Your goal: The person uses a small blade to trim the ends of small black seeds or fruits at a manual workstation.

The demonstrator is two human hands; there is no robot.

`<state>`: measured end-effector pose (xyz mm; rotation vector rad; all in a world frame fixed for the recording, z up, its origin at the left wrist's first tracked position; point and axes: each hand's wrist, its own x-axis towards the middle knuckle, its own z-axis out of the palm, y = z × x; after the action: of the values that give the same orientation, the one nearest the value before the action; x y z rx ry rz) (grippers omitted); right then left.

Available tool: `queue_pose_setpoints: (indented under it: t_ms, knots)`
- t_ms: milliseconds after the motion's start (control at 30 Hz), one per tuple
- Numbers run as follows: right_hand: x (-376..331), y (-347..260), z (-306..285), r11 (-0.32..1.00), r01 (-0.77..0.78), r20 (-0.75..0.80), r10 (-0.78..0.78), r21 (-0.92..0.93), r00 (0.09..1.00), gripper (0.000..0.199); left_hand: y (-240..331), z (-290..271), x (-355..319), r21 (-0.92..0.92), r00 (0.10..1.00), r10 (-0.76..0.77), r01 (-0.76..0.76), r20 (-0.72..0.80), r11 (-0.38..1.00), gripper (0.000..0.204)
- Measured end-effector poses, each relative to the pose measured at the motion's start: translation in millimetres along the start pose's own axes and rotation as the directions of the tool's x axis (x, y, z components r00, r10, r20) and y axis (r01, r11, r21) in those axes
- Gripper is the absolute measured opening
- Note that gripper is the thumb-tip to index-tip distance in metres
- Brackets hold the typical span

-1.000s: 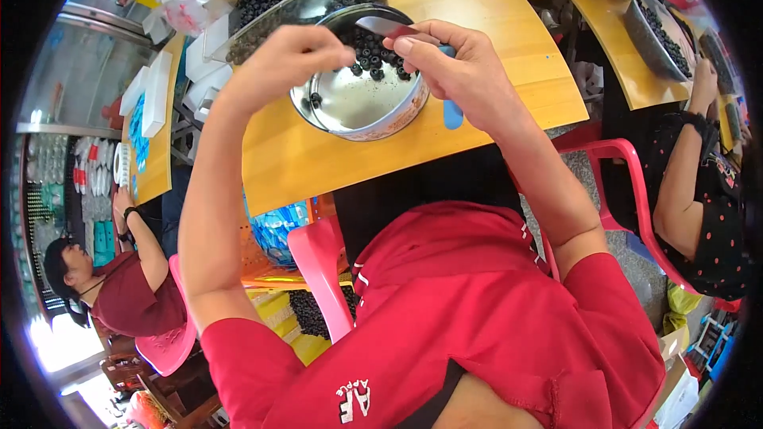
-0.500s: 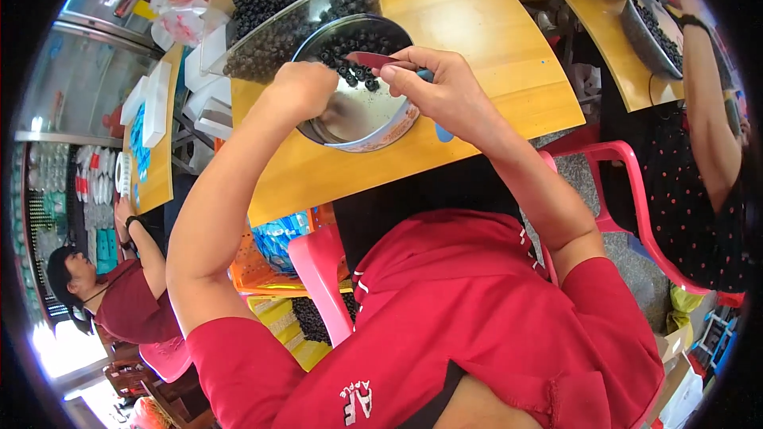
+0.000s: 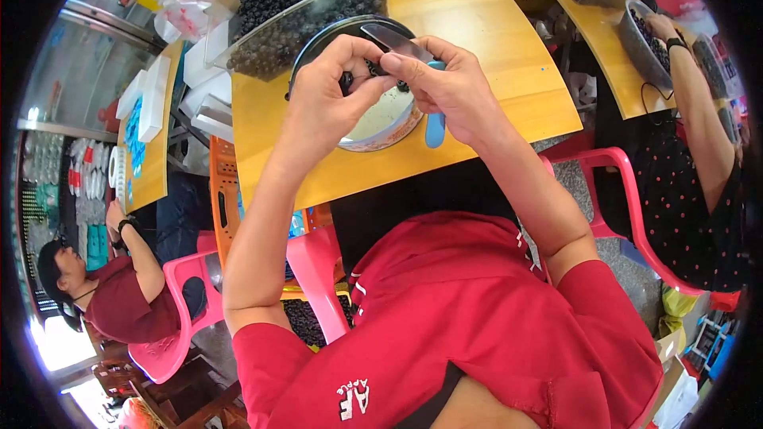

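My right hand [image 3: 457,95] is closed around the blue handle of a knife [image 3: 435,129], its blade pointing up and left. A small black round piece [image 3: 346,83] sits in the curled fingers of my left hand [image 3: 326,99]. The fingertips of both hands meet near the blade, and a dark bit between them is partly hidden. Both hands are over a round metal tin [image 3: 381,141] with a patterned side. Some black pieces show inside it behind my fingers. Just beyond stands a clear plastic bin [image 3: 298,28] heaped with the same black pieces.
Everything stands on a yellow wooden table [image 3: 517,103]. A crumpled plastic bag [image 3: 199,0] lies at the back left. To the right, another person reaches into a grey basin [image 3: 640,52]; a person in dark red sits at the left. Pink chairs [image 3: 624,191] stand around.
My left hand has come up from the tin to meet my right hand, now with a black piece in it. The knife blade has tilted upward. The right-hand person's arm has lowered into the basin.
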<state>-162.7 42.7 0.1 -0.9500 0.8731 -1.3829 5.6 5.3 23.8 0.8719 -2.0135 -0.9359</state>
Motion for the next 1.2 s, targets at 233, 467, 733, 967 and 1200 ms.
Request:
queue_pose_setpoints:
  t_ms: [233, 467, 733, 967, 1200]
  knots:
    - [-4, -6, 5, 0.975, -0.143, 0.098, 0.128, 0.169, 0.987, 0.019, -6, 8, -20, -0.199, 0.985, -0.043, 0.009, -0.167, 0.98, 0.019]
    - [-6, -9, 16, 0.983, -0.122, 0.07, 0.113, 0.14, 0.991, 0.018, 3, 13, -33, -0.286, 0.968, -0.084, 0.013, -0.236, 0.958, 0.018]
    - [-7, -7, 17, 0.995, -0.051, 0.084, 0.044, 0.09, 0.995, 0.017, -6, 20, -38, -0.528, 0.95, -0.199, 0.044, -0.241, 0.848, 0.022]
    - [-11, -10, 16, 0.997, 0.019, 0.088, -0.027, 0.08, 0.996, 0.019, -7, 22, -36, -0.783, 0.952, -0.254, 0.025, -0.171, 0.622, 0.02]
    - [-18, -10, 17, 0.98, 0.171, 0.126, -0.158, -0.104, 0.979, 0.029, -10, 26, -34, -0.842, 0.955, -0.221, -0.049, -0.196, 0.537, 0.02]
